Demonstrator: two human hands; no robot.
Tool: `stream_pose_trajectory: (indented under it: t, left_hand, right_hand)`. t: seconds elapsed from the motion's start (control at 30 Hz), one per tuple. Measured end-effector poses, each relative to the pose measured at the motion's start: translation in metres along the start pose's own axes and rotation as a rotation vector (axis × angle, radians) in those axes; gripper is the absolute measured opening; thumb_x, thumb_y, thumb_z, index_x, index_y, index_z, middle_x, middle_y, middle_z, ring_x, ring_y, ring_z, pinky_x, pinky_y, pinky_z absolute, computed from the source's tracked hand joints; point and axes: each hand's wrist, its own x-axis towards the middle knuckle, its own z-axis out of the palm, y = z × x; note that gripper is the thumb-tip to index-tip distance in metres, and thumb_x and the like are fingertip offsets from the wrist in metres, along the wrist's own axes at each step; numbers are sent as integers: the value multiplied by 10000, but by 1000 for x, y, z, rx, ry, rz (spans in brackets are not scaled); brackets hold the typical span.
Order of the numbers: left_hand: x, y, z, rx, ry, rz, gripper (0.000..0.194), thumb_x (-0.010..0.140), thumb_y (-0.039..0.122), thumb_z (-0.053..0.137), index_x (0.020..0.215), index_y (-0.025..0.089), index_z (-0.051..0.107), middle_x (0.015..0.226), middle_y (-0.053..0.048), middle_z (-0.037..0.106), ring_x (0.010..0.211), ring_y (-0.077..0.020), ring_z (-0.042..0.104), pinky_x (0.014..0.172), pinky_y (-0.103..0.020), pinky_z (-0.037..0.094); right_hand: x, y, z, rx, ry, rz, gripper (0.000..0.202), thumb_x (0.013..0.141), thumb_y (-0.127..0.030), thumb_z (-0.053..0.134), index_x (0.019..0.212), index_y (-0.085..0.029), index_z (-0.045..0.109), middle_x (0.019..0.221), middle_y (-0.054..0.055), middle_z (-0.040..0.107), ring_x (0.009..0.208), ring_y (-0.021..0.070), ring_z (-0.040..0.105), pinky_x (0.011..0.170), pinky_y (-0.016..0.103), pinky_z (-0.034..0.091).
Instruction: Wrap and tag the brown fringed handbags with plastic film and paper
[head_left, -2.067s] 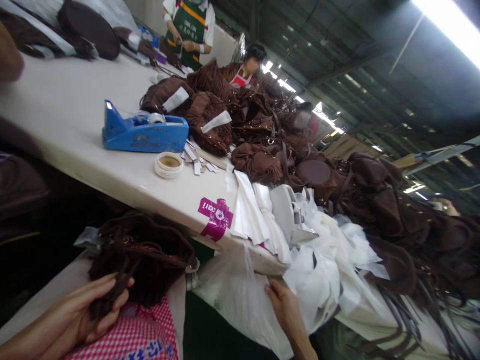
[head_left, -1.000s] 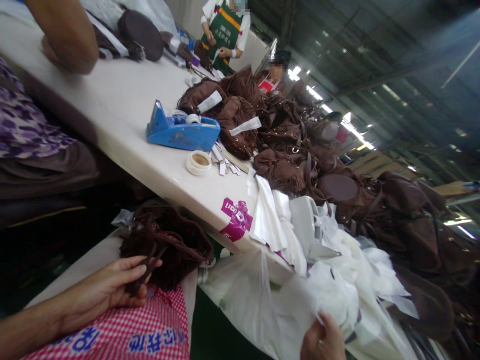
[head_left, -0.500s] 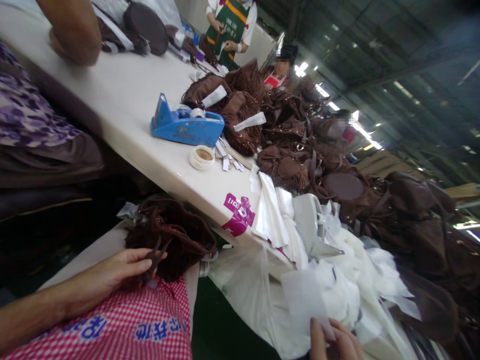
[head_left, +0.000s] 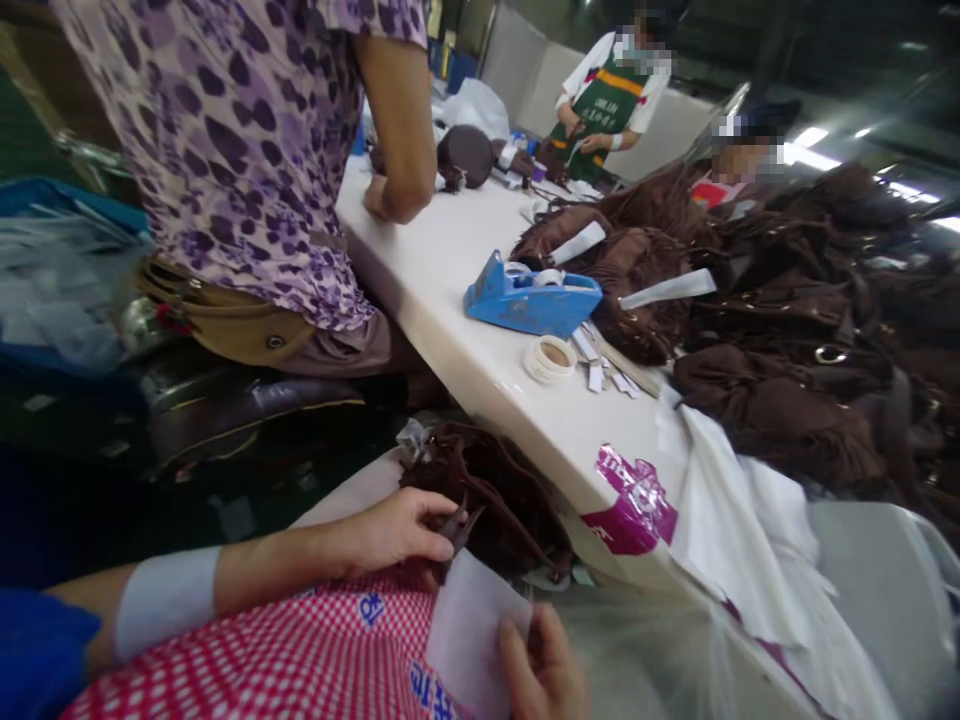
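Note:
A dark brown fringed bag (head_left: 491, 500) lies on my lap, against the table's front edge. My left hand (head_left: 394, 530) pinches a strand of its fringe between thumb and fingers. My right hand (head_left: 544, 675), at the bottom edge, holds a small white paper sheet (head_left: 469, 635) just below the bag. A red-and-white checked apron (head_left: 300, 655) covers my lap under both hands.
On the white table (head_left: 465, 330) stand a blue tape dispenser (head_left: 532, 297), a tape roll (head_left: 550, 358), white paper sheets (head_left: 739, 530) and a heap of brown fringed bags (head_left: 780, 330). A person in a purple patterned shirt (head_left: 240, 150) leans on the table at left. Other workers stand at the far end.
My right hand has brought the white sheet from the paper pile at right over to my lap, below the bag. The view has swung left. My left hand stays on the fringe.

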Motion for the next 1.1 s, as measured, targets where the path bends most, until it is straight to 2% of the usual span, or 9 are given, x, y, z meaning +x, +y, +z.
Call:
stream_pose_trajectory:
  t: [0.23, 0.33, 0.47, 0.67, 0.73, 0.83, 0.97, 1.03, 1.1]
  left_hand:
    - [-9, 8, -4, 438, 222, 162, 623, 613, 231, 723, 1223, 145, 627, 724, 35, 622, 679, -162, 579, 604, -245, 422]
    - [-11, 10, -1, 503, 244, 211, 408, 710, 232, 671, 1112, 164, 664, 704, 32, 637, 657, -159, 597, 617, -242, 432]
    - [-12, 9, 3, 614, 250, 257, 178, 800, 216, 602, 963, 195, 670, 678, 29, 619, 640, -160, 599, 652, -257, 433]
    - [-13, 8, 0, 952, 368, 380, 117, 865, 232, 597, 801, 196, 688, 902, -36, 592, 916, -213, 578, 833, -320, 411]
    - [-10, 5, -2, 890, 422, 400, 27, 808, 218, 653, 806, 196, 666, 958, -35, 575, 990, -227, 551, 896, -342, 407]
    - [-1, -4, -7, 522, 477, 287, 329, 653, 186, 741, 949, 196, 597, 989, -23, 592, 975, -222, 561, 894, -351, 443]
    - [12, -22, -15, -160, 180, -78, 575, 519, 326, 860, 1006, 150, 611, 905, -41, 674, 825, -215, 629, 802, -354, 506]
    - [15, -29, -15, -300, 52, -139, 579, 466, 387, 900, 926, 118, 674, 851, -59, 701, 749, -198, 634, 776, -342, 511]
    - [16, -34, -13, -325, 59, -95, 533, 460, 388, 914, 870, 114, 710, 794, -48, 714, 693, -176, 627, 737, -316, 508]
  right_hand:
    - [26, -32, 44, 255, -131, 127, 451, 806, -566, 646, 1038, -180, 666, 969, 63, 762, 880, 245, 694, 738, 313, 544]
    - [28, -36, 54, 398, -101, 202, 556, 777, -576, 684, 1162, -177, 644, 1096, 80, 760, 987, 268, 705, 811, 335, 564]
    - [23, -40, 63, 612, -139, 358, 601, 713, -546, 760, 1185, -195, 639, 1014, 50, 787, 920, 273, 737, 785, 363, 595]
    - [18, -35, 77, 855, -226, 407, 608, 637, -504, 851, 1146, -208, 701, 1032, 45, 790, 1094, 292, 700, 900, 399, 583]
    - [18, -31, 79, 851, -298, 398, 647, 642, -481, 871, 1202, -215, 686, 1074, 54, 785, 1127, 304, 688, 897, 401, 582]
    - [16, -28, 79, 814, -356, 397, 694, 662, -456, 881, 1275, -222, 653, 1052, 60, 792, 1024, 299, 728, 832, 391, 597]
    - [12, -25, 78, 821, -293, 377, 693, 689, -468, 862, 1295, -224, 630, 1022, 52, 798, 896, 268, 753, 790, 377, 601]
    - [10, -24, 75, 750, -238, 357, 666, 685, -484, 861, 1249, -198, 653, 1013, 52, 799, 915, 266, 748, 808, 365, 594]
    - [7, -23, 72, 612, -179, 329, 631, 688, -527, 845, 1184, -172, 686, 1018, 55, 797, 978, 275, 733, 833, 349, 584]
